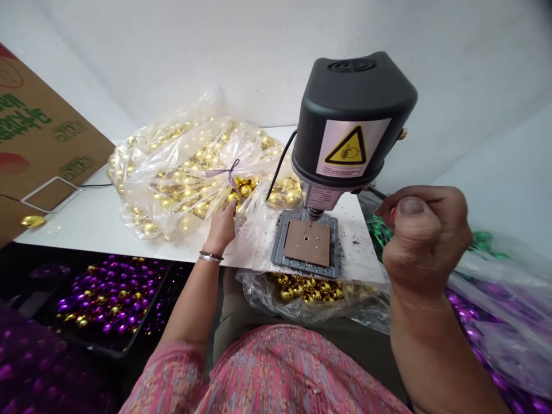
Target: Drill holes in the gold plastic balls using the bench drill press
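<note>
My right hand (425,233) is closed around the feed lever (377,193) of a black bench drill press (353,109); a bit of red shows by the thumb. My left hand (222,227) reaches into the opening of a clear plastic bag (172,167) full of shiny gold balls. Its fingertips are among gold balls (245,188) and partly hidden, so their grip cannot be made out. A purple tie (233,168) lies at the bag's mouth. Under the drill chuck (314,213) a brown square board (307,241) with a hole sits on the grey base (280,244).
Dark shavings (356,241) lie around the base on the white table (86,213). Below its front edge hangs a bag of gold balls (308,289). A black crate (133,339) holds purple and gold balls. A cardboard box (52,138) stands left; green and purple shiny items lie right.
</note>
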